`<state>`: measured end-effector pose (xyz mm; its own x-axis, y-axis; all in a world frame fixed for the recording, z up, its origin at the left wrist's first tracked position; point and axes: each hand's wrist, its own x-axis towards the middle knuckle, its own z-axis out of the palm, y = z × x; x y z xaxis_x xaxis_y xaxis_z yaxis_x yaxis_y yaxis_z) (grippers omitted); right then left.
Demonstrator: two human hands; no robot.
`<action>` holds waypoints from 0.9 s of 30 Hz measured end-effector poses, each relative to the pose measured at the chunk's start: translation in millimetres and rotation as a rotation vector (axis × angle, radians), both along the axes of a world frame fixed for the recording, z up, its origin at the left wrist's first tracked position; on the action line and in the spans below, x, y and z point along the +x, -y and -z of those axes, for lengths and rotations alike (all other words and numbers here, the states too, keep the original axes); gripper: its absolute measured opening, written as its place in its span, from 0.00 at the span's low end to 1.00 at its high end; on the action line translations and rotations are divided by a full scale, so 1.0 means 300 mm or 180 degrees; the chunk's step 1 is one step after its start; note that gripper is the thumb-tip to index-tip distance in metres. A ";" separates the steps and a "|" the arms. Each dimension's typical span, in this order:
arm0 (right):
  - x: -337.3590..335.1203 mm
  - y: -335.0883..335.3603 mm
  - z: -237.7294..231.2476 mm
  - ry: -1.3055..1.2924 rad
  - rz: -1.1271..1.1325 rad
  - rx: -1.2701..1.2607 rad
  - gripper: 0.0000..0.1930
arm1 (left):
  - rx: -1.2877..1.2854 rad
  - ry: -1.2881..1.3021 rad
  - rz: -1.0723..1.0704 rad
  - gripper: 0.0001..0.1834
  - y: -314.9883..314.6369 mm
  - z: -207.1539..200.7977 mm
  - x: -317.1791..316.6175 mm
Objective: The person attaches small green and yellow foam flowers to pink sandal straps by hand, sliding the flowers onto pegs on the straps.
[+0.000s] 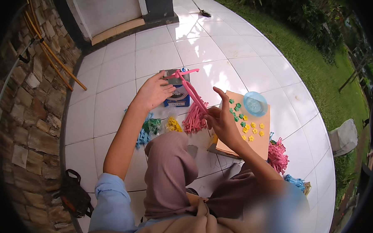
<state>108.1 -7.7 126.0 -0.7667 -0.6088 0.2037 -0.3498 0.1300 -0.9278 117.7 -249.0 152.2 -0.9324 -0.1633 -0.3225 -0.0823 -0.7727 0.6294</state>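
Beige draped cloth [177, 230] lies nearest, with mauve-brown fabric trousers [167, 170] bent at the knee just beyond. Past the knee, the right hand [222, 125] pinches the lower end of a soft, bright pink strand [191, 91], its index finger raised. Farther up, the left hand [155, 91] grasps the upper part at its fingertips, the remaining fingers loosely extended. So the strand is suspended slantwise between the hands, crossing itself close to the left fingertips.

I would judge this piece partly worked: its upper end is crossed over, while the doubled length toward the right hand runs plain. On the tiles beneath lies a heap of thin pink strands [194, 119]; from this view I cannot tell whether those are finished or waiting. Small yellow pieces [173, 124] in clear plastic lie left of it.

Right of the right hand, a flat tan board [251, 146] carries loose yellow flower-shaped pieces [246, 129], green flower-shaped pieces [237, 105] and a round translucent blue bowl [255, 104]. Beyond the left hand's fingers stands a dark blue box [177, 100].
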 end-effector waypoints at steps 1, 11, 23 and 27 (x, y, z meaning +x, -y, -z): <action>-0.001 -0.021 -0.038 -0.0036 0.0018 0.0011 0.37 | -0.0706 0.0291 0.0334 0.38 -0.014 0.021 0.044; 0.054 -0.192 -0.202 0.0085 -0.0379 0.0882 0.35 | -0.5360 -0.1816 0.2035 0.27 -0.213 0.045 0.103; -0.005 -0.378 -0.118 0.0616 0.1045 -0.0867 0.34 | -0.3748 -0.1664 0.1209 0.06 -0.316 0.123 0.104; -0.090 -0.417 0.021 0.1134 0.0843 -0.0933 0.37 | -0.1856 -0.1358 0.0621 0.09 -0.353 0.133 0.067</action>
<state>81.0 117.3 119.9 -0.9392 -0.3417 0.0351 0.0035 -0.1115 -0.9938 137.7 -143.1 112.3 -0.9867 -0.0160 0.1619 0.1592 -0.3005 0.9404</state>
